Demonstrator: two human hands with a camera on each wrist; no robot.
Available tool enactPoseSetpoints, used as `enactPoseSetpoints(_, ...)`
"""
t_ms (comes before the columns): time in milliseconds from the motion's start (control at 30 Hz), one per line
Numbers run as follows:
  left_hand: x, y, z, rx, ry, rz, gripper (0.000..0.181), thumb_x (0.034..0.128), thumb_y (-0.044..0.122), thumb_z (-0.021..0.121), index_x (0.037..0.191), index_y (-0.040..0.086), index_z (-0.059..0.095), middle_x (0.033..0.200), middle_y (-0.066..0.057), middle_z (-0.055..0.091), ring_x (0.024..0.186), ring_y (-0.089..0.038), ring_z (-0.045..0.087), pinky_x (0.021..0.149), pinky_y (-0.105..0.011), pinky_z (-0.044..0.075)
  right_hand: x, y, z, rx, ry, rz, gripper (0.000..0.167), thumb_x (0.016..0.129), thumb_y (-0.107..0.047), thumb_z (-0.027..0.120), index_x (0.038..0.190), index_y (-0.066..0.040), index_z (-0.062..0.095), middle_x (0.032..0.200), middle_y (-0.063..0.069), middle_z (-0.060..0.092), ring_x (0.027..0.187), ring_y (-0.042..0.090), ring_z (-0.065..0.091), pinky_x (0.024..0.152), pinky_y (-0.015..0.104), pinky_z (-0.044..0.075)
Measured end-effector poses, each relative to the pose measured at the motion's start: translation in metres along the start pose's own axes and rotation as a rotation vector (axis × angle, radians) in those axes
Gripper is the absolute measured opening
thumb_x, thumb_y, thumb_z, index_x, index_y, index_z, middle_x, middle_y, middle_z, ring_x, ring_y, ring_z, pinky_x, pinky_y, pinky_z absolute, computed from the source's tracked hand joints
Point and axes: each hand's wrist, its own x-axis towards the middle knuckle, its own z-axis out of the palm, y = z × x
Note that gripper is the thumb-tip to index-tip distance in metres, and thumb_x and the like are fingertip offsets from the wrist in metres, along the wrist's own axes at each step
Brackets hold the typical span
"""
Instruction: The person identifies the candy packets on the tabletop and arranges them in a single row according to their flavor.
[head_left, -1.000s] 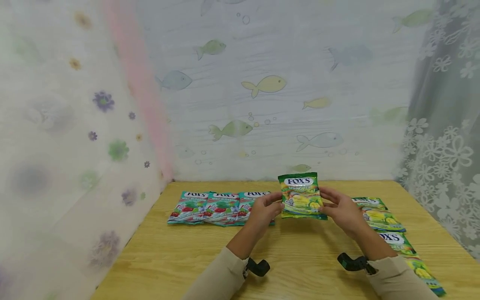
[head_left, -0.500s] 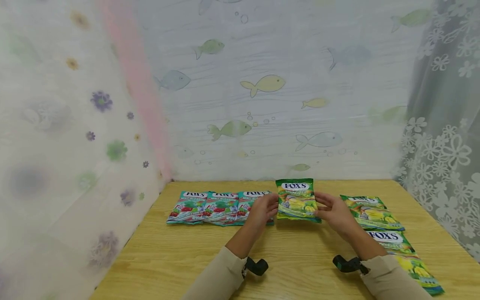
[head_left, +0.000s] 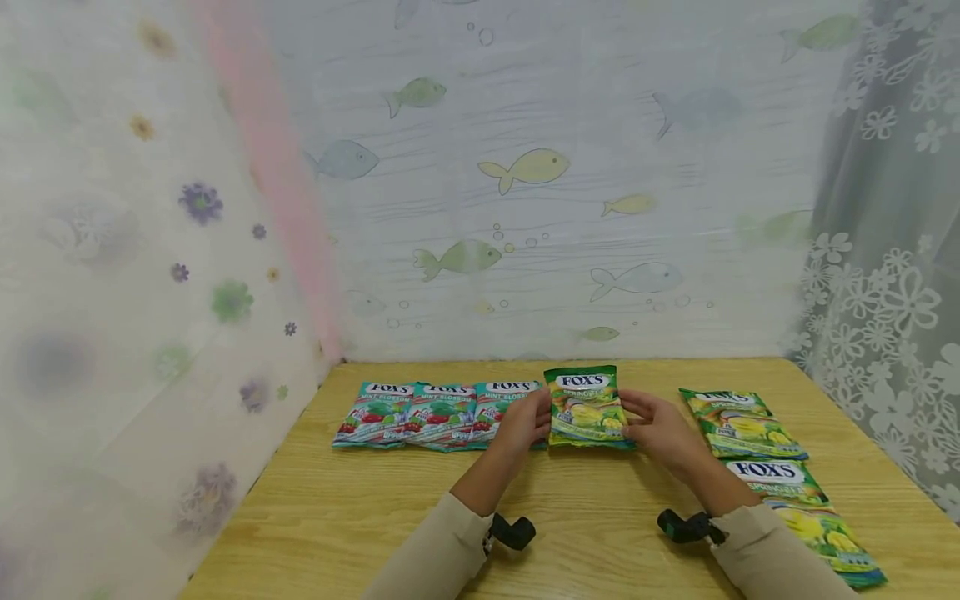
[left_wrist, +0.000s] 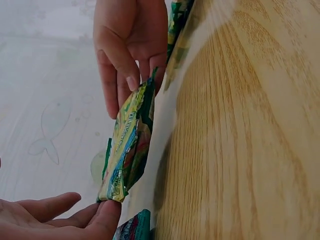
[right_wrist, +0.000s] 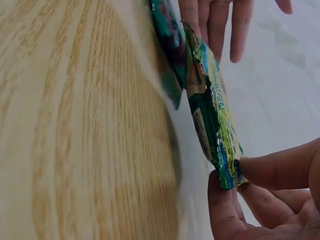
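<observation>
A green and yellow candy bag (head_left: 585, 408) reading FOX'S faces me in the head view, held raised between both hands. My left hand (head_left: 517, 429) grips its left edge at the fingertips; in the left wrist view some fingers extend past the bag's corner. On the opposite edge my right hand (head_left: 667, 433) pinches it, with the thumb (right_wrist: 280, 167) on one side and fingers on the other in the right wrist view. Just behind the left hand lies a teal candy bag (head_left: 491, 408), partly hidden by that hand.
Two more teal bags (head_left: 442, 417) (head_left: 375, 417) overlap in a row at the left back. Right of my right hand lie green bags, one farther back (head_left: 742, 425) and one nearer (head_left: 817, 525). The wooden table (head_left: 360, 517) ends at a fish-patterned wall sheet (head_left: 525, 250).
Both hands have brought the green candy bag lower and a little to the left, closer to the teal row. More of the green bags at the right shows now.
</observation>
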Motion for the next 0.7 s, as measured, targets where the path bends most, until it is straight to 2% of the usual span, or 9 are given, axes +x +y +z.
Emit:
enactPoseSetpoints(100, 0.0005, -0.0006, 0.0008, -0.013, 0.011, -0.007, 0.075, 0.1098, 0.049, 0.04, 0.158, -0.007, 0.033, 0.162, -0.028, 0.035, 0.15, -0.043, 0.037, 0.122, -0.054, 0.035, 0.0024, 0.0026, 0.0008, 0.019, -0.006, 0.002, 0.066, 0.103, 0.002, 0.056, 0.162, -0.001, 0.029, 0.164, 0.031, 0.029, 0.146, 0.054, 0.036, 0.09, 0.038, 0.059)
enactPoseSetpoints(233, 0.002, -0.0018, 0.0017, -0.023, 0.032, -0.019, 0.073, 0.1103, 0.047, 0.04, 0.158, -0.008, 0.032, 0.163, -0.028, 0.034, 0.151, -0.044, 0.036, 0.122, -0.055, 0.033, 0.004, 0.0038, 0.0031, 0.037, -0.021, 0.003, 0.066, 0.102, 0.004, 0.055, 0.163, -0.001, 0.028, 0.164, 0.032, 0.028, 0.148, 0.054, 0.032, 0.077, 0.035, 0.052)
enactPoseSetpoints(367, 0.0029, -0.0021, 0.0025, -0.011, 0.055, -0.024, 0.073, 0.1098, 0.048, 0.041, 0.159, -0.005, 0.034, 0.163, -0.027, 0.035, 0.151, -0.044, 0.036, 0.122, -0.056, 0.033, 0.0045, 0.0036, 0.0058, 0.03, -0.025, -0.003, 0.067, 0.102, 0.004, 0.055, 0.163, 0.0, 0.027, 0.165, 0.032, 0.027, 0.146, 0.055, 0.034, 0.092, 0.038, 0.058)
enactPoseSetpoints(400, 0.0033, -0.0022, 0.0027, -0.019, 0.061, -0.027, 0.069, 0.1092, 0.049, 0.043, 0.152, -0.005, 0.045, 0.154, -0.028, 0.047, 0.142, -0.042, 0.049, 0.12, -0.052, 0.039, 0.0046, 0.0033, 0.0066, 0.028, -0.024, -0.005, 0.067, 0.102, 0.004, 0.054, 0.163, 0.0, 0.027, 0.164, 0.032, 0.027, 0.146, 0.055, 0.035, 0.095, 0.04, 0.058)
enactPoseSetpoints(467, 0.004, -0.0023, 0.0034, -0.021, 0.071, -0.024, 0.057, 0.1084, 0.05, 0.046, 0.123, -0.003, 0.063, 0.117, -0.02, 0.065, 0.101, -0.03, 0.066, 0.099, -0.042, 0.05, 0.0052, 0.0034, 0.0075, 0.021, -0.019, -0.006, 0.067, 0.102, 0.004, 0.055, 0.163, 0.0, 0.027, 0.164, 0.032, 0.028, 0.145, 0.055, 0.036, 0.1, 0.044, 0.057)
enactPoseSetpoints(500, 0.0042, -0.0024, 0.0038, -0.02, 0.077, -0.02, 0.052, 0.1079, 0.05, 0.048, 0.105, 0.001, 0.063, 0.095, -0.012, 0.063, 0.077, -0.021, 0.06, 0.083, -0.038, 0.047, 0.0053, 0.0033, 0.008, 0.019, -0.02, -0.008, 0.067, 0.102, 0.004, 0.055, 0.163, 0.001, 0.027, 0.164, 0.032, 0.027, 0.145, 0.055, 0.036, 0.101, 0.045, 0.056)
enactPoseSetpoints(533, 0.0044, -0.0023, 0.004, -0.019, 0.083, -0.016, 0.049, 0.1076, 0.05, 0.049, 0.089, 0.006, 0.058, 0.078, -0.005, 0.052, 0.062, -0.016, 0.045, 0.073, -0.037, 0.039, 0.0057, 0.0031, 0.0084, 0.017, -0.022, -0.008, 0.066, 0.102, 0.004, 0.054, 0.163, 0.001, 0.026, 0.164, 0.032, 0.027, 0.145, 0.055, 0.036, 0.102, 0.046, 0.056)
enactPoseSetpoints(600, 0.0049, -0.0019, 0.0045, -0.016, 0.089, -0.009, 0.051, 0.1072, 0.05, 0.05, 0.074, 0.013, 0.039, 0.065, 0.002, 0.027, 0.055, -0.014, 0.016, 0.066, -0.039, 0.023, 0.0061, 0.0025, 0.0093, 0.016, -0.025, -0.004, 0.066, 0.102, 0.005, 0.054, 0.163, 0.001, 0.027, 0.164, 0.032, 0.027, 0.146, 0.055, 0.035, 0.103, 0.046, 0.055)
enactPoseSetpoints(700, 0.0043, -0.0013, 0.0048, 0.016, 0.103, 0.0, 0.052, 0.1061, 0.052, 0.051, 0.072, 0.015, 0.039, 0.061, 0.006, 0.027, 0.051, -0.011, 0.018, 0.064, -0.038, 0.025, 0.0065, 0.0018, 0.01, 0.015, -0.035, 0.001, 0.066, 0.103, 0.005, 0.053, 0.163, 0.002, 0.026, 0.164, 0.033, 0.026, 0.147, 0.055, 0.033, 0.104, 0.047, 0.054)
